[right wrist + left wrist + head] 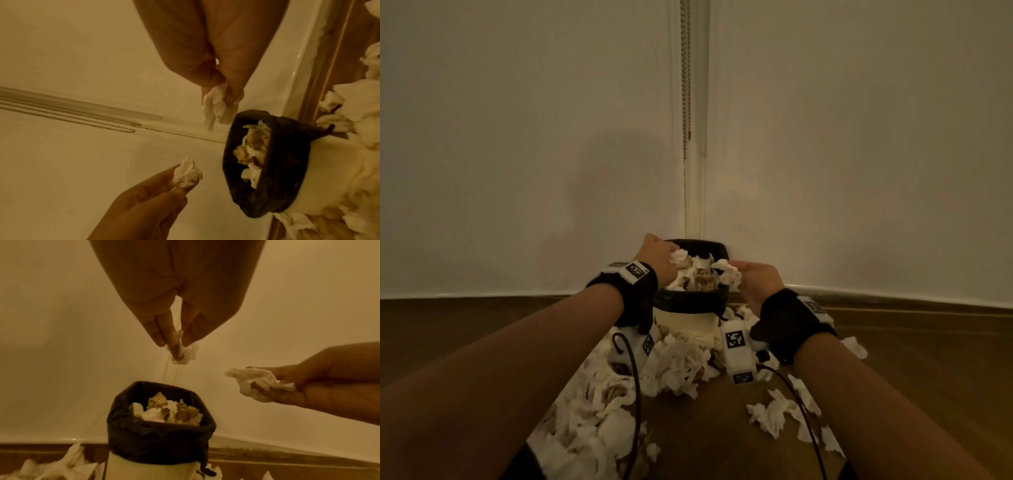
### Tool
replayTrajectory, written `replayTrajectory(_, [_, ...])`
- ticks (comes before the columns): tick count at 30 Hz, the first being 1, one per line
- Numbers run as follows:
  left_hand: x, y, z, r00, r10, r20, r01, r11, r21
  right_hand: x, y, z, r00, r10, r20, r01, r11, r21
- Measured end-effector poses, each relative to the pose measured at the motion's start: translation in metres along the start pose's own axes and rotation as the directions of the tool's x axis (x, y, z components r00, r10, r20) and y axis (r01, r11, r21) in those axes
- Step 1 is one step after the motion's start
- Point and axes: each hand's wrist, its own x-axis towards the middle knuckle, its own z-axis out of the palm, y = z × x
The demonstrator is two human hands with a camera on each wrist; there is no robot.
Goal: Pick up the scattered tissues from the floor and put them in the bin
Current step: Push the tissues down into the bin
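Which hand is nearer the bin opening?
Roughly equal. The left hand holds a tissue over the bin's left rim; the right hand holds one above its right rim.

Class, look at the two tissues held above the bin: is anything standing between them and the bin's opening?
Nothing visible blocks the drop. The left hand pinches a small tissue and the right hand grips a larger tissue, both above the bin. Its mouth is open, though crumpled tissues inside already reach near the rim.
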Motion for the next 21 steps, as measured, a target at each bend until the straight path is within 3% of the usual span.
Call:
replayTrajectory(3, [0.017, -0.010, 0.011, 0.997, -0.046, 0.059, 0.044, 0.998, 0.034, 0.021, 0.023, 0.013, 0.999, -0.015, -0.031, 0.011, 0.993, -0.119])
replayTrajectory(8, [0.040, -0.009, 0.042, 0.992, -0.012, 0.122, -0.010, 0.984, 0.180, 0.049, 0.038, 0.040, 0.998, -0.012, -0.065, 0.007, 0.997, -0.079])
replayTrajectory(12, [0.053, -0.024, 0.071, 0.979, -0.107, 0.170, 0.072, 0.977, 0.201, 0.075, 0.047, 0.054, 0.973, -0.167, -0.158, 0.116, 0.950, -0.289])
replayTrajectory(18, [0.065, -0.045, 0.078, 0.982, -0.078, 0.175, 0.018, 0.947, 0.321, 0.093, 0.066, 0.062, 0.966, -0.189, -0.177, 0.143, 0.959, -0.244])
replayTrajectory(20, [0.067, -0.052, 0.081, 0.979, -0.080, 0.187, 0.014, 0.943, 0.333, 0.098, 0.074, 0.064, 0.961, -0.259, -0.098, 0.182, 0.856, -0.484])
replayTrajectory(21, [0.067, -0.055, 0.084, 0.977, -0.088, 0.193, 0.016, 0.938, 0.348, 0.099, 0.077, 0.066, 0.964, -0.266, -0.006, 0.202, 0.745, -0.636])
